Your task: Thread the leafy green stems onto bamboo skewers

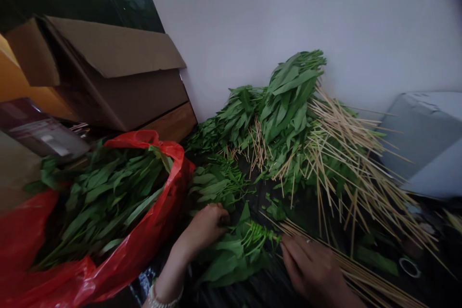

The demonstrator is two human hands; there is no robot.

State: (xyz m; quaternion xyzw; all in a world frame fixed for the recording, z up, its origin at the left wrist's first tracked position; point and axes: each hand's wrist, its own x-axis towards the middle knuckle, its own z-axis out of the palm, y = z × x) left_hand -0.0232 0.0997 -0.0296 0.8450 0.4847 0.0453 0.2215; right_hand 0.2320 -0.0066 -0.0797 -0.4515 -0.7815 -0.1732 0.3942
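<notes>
A skewer of leafy greens [236, 257] lies low in front of me, its long leaves spread to the left and its bright stems bunched together. My right hand [312, 260] is closed at the right end of that bunch, pinching the skewer. My left hand [207, 224] is just above the leaves, fingers curled; whatever is in its grip is hidden. Beyond the left hand lies another small bunch of greens [220, 180]. Loose bamboo skewers [361, 269] run beneath and beside the right hand.
At left, a red plastic bag [176, 163] holds loose leafy greens [104, 197]. A cardboard box [140, 96] stands behind it. Against the wall, skewered greens [288, 91] are piled, sticks [346, 144] pointing right. A white box [422, 139] and a ring-shaped object [409, 267] are at right.
</notes>
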